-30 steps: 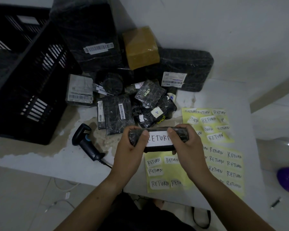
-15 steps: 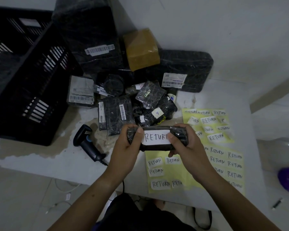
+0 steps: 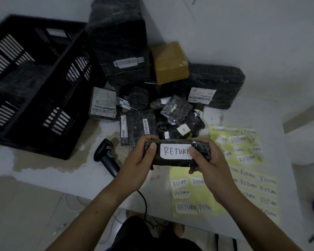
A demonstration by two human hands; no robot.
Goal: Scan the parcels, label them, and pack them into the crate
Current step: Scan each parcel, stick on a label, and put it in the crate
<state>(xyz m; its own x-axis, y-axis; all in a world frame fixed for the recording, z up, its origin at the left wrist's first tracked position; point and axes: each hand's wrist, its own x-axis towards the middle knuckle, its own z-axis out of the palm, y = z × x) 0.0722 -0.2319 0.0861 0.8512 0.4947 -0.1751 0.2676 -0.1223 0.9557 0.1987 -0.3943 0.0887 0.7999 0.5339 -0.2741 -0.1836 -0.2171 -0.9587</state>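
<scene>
I hold a small black wrapped parcel (image 3: 176, 160) in both hands above the table's front. A white RETURN label (image 3: 175, 151) is stuck on its top face. My left hand (image 3: 138, 160) grips the parcel's left end, thumb on top beside the label. My right hand (image 3: 208, 165) grips the right end, thumb pressing the label's right edge. The black slatted crate (image 3: 43, 98) stands at the left with a dark parcel inside. A black barcode scanner (image 3: 107, 156) lies on the table left of my hands.
A heap of black wrapped parcels (image 3: 143, 124) and a brown box (image 3: 169, 62) fills the table's back. Yellow sheets of RETURN labels (image 3: 243, 151) lie at the right and under my hands. The scanner's cable (image 3: 143, 201) drops off the front edge.
The parcel has stayed between both hands above the label sheets. My right thumb has shifted onto the label's right edge.
</scene>
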